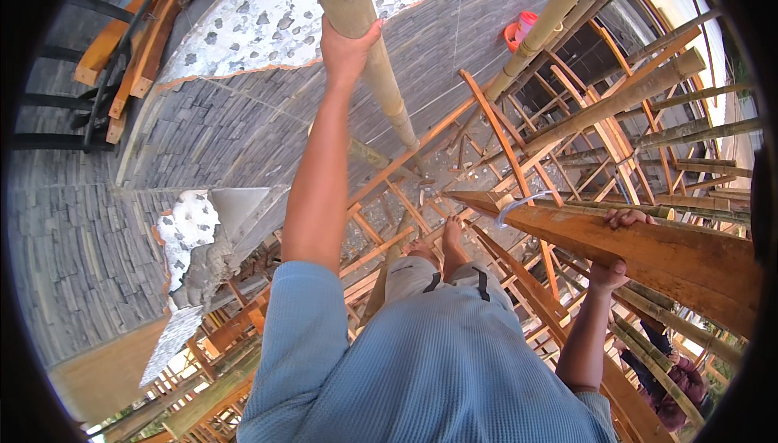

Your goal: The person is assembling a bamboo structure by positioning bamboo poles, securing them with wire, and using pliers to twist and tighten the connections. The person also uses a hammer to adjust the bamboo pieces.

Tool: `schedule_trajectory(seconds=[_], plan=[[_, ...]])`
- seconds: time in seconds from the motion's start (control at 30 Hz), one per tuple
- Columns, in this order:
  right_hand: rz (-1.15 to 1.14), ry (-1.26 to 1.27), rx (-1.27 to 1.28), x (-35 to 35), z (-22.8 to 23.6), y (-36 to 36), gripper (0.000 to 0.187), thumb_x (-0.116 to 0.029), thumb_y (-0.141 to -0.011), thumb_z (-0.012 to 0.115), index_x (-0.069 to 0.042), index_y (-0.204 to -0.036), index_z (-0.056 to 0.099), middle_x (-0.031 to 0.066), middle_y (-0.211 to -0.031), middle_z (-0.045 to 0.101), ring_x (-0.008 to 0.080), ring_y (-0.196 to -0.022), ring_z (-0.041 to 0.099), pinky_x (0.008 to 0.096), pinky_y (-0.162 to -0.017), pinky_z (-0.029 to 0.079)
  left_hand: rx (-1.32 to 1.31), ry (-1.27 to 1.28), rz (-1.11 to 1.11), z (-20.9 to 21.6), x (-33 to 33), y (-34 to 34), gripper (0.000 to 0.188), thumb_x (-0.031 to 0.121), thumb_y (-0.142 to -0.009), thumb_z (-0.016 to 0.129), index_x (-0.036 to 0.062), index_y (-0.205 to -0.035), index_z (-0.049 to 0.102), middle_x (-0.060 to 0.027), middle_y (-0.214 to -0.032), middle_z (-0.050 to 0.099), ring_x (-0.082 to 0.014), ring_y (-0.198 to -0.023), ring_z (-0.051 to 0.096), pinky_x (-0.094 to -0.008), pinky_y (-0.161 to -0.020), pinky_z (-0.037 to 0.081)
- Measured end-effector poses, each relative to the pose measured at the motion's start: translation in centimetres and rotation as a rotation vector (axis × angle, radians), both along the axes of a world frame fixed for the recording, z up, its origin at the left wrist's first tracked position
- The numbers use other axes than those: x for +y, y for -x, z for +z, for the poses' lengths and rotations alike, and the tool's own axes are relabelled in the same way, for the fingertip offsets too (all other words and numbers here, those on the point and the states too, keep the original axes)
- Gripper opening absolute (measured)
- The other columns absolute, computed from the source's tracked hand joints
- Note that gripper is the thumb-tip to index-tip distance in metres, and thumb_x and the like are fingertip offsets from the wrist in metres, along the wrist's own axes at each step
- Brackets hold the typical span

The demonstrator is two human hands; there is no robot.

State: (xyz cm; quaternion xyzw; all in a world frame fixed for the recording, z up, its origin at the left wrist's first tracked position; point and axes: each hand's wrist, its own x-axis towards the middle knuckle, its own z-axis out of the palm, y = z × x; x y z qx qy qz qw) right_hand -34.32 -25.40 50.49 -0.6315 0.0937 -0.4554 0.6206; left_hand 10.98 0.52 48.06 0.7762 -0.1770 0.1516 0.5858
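Observation:
My left hand (344, 52) is wrapped round a thick upright bamboo pole (384, 90) high at the centre. At the right, my right hand (608, 275) grips a long orange-brown wooden beam (559, 232), its fingers over the far edge and its thumb on the near side. The beam slants from near my feet out to the right rim. Around its narrower end loops a pale, clear-looking strap or hose (519, 209). Below me are my bare feet (452, 236), among the timbers and bamboo; what exactly they rest on is hard to make out.
Bamboo poles (620, 102) and timber lattice fill the right side. A grey strip-tiled surface (219, 131) with broken white patches (243, 25) spans the left. Cut timbers (154, 38) lie upper left. A red bucket (514, 36) stands far off. Another person (685, 386) is lower right.

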Motion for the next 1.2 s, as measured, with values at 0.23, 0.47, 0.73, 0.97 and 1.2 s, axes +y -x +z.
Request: schedule_trajectory(seconds=[0.23,0.47,0.73,0.97,1.2], plan=[[-0.024,0.057,0.074,0.1,0.3,-0.1,0.114,-0.075,-0.071,0.078,-0.001,-0.143,0.030,0.0094,-0.112,0.049,0.0215,-0.099,0.052,0.0410,-0.092,0.046,0.006,0.028,0.099,0.0,-1.3,1.2,0.072,0.029,-0.072,0.091,-0.0016,-0.125,0.051,-0.0170,-0.113,0.069,-0.0277,-0.101,0.069,-0.0402,-0.089,0.053],[-0.005,0.077,0.106,0.4,1.0,-0.6,0.114,-0.074,-0.071,0.079,-0.001,-0.143,0.028,0.0093,-0.112,0.050,0.0212,-0.099,0.053,0.0378,-0.090,0.048,0.039,0.017,-0.096,-0.3,0.1,-0.4,0.073,0.028,-0.073,0.091,-0.0008,-0.127,0.051,-0.0167,-0.117,0.068,-0.0266,-0.104,0.068,-0.0394,-0.091,0.053],[-0.037,0.082,0.109,0.6,0.8,-0.2,0.116,-0.077,-0.069,0.077,0.000,-0.141,0.029,0.0101,-0.112,0.051,0.0218,-0.101,0.053,0.0390,-0.091,0.048,0.086,-0.069,-0.078,0.4,1.5,-1.3,0.076,0.029,-0.073,0.091,-0.0019,-0.129,0.050,-0.0180,-0.118,0.069,-0.0273,-0.107,0.069,-0.0387,-0.092,0.054],[-0.041,0.107,0.147,0.8,1.3,-0.9,0.112,-0.077,-0.073,0.075,0.003,-0.137,0.030,0.0111,-0.112,0.051,0.0228,-0.101,0.054,0.0399,-0.092,0.047,0.096,-0.087,-0.140,0.7,1.4,-1.1,0.077,0.034,-0.075,0.089,-0.0020,-0.130,0.049,-0.0186,-0.121,0.067,-0.0268,-0.108,0.068,-0.0387,-0.092,0.055],[-0.088,0.134,0.117,1.4,1.8,-1.6,0.110,-0.076,-0.075,0.074,0.001,-0.141,0.030,0.0116,-0.110,0.049,0.0237,-0.096,0.053,0.0446,-0.091,0.047,0.135,-0.036,-0.138,-0.5,1.9,-1.0,0.098,0.040,-0.076,0.089,0.0006,-0.147,0.034,-0.0204,-0.129,0.060,-0.0309,-0.121,0.062,-0.0419,-0.097,0.054]])
